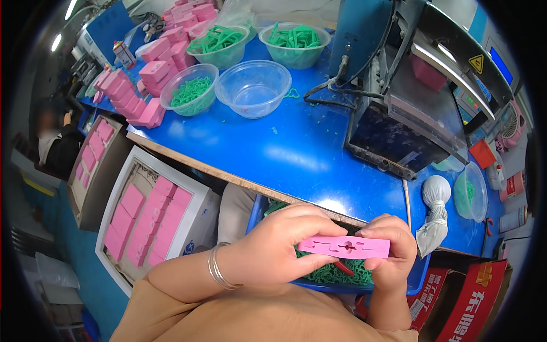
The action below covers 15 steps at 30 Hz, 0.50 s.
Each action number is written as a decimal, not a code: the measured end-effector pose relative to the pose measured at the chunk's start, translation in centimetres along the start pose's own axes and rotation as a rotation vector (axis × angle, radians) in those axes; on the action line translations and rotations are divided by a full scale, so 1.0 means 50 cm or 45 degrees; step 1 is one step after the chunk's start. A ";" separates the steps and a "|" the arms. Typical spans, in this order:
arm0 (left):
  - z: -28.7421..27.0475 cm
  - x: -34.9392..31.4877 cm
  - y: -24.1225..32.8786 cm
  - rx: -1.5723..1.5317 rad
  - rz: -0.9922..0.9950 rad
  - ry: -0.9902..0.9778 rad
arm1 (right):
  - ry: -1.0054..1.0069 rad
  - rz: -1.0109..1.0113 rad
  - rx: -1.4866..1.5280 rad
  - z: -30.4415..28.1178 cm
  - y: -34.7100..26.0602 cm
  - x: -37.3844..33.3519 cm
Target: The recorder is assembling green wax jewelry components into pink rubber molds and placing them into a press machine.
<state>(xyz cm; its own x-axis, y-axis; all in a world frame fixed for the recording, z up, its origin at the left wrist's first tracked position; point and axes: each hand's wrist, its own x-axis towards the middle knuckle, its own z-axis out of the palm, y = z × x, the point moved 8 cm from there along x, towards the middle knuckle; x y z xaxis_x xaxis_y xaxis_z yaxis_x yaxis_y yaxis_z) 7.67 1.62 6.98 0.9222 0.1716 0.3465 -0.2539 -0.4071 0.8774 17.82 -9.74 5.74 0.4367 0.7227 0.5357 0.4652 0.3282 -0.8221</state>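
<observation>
A flat pink foam-like block (325,247) with thin cut lines and a small hole in its face is held level between my hands. My left hand (273,242) pinches its left end between fingers and thumb. My right hand (396,242) is curled round the right end. Beneath them sits a blue bin (420,279) with many thin green scraps (336,277) in it. A red curved handle (343,268) shows among the scraps just under the block; the rest of that item is hidden.
On the blue table (273,154) stand an empty clear bowl (253,91), bowls of green pieces (293,39) and stacked pink blocks (128,97). A heavy press-like machine (407,125) is at right, beside a tied white bag (436,191). A white box (199,222) of pink blocks stands left.
</observation>
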 end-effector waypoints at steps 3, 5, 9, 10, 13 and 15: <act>-0.003 -0.004 0.015 0.219 0.153 0.046 | 0.039 -0.038 -0.032 0.004 -0.008 0.006; 0.004 -0.007 0.030 0.363 0.269 0.064 | 0.042 0.010 0.038 0.000 0.004 0.003; 0.008 -0.006 0.050 0.502 0.378 0.114 | 0.105 0.150 0.273 0.000 0.034 -0.004; 0.007 -0.003 0.048 0.511 0.365 0.120 | 0.105 0.151 0.276 -0.001 0.034 -0.003; 0.013 -0.004 0.042 0.454 0.331 0.057 | 0.066 0.096 0.257 -0.002 0.029 0.004; 0.013 -0.004 0.039 0.405 0.346 0.076 | 0.008 0.103 0.303 0.000 0.033 0.005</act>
<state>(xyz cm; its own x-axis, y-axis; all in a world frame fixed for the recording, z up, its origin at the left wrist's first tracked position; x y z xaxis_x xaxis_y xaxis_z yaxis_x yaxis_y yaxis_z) 7.17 0.21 8.41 0.8131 0.0677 0.5782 -0.3742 -0.7001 0.6082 18.69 -9.01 4.52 0.4703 0.7489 0.4669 0.2343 0.4041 -0.8842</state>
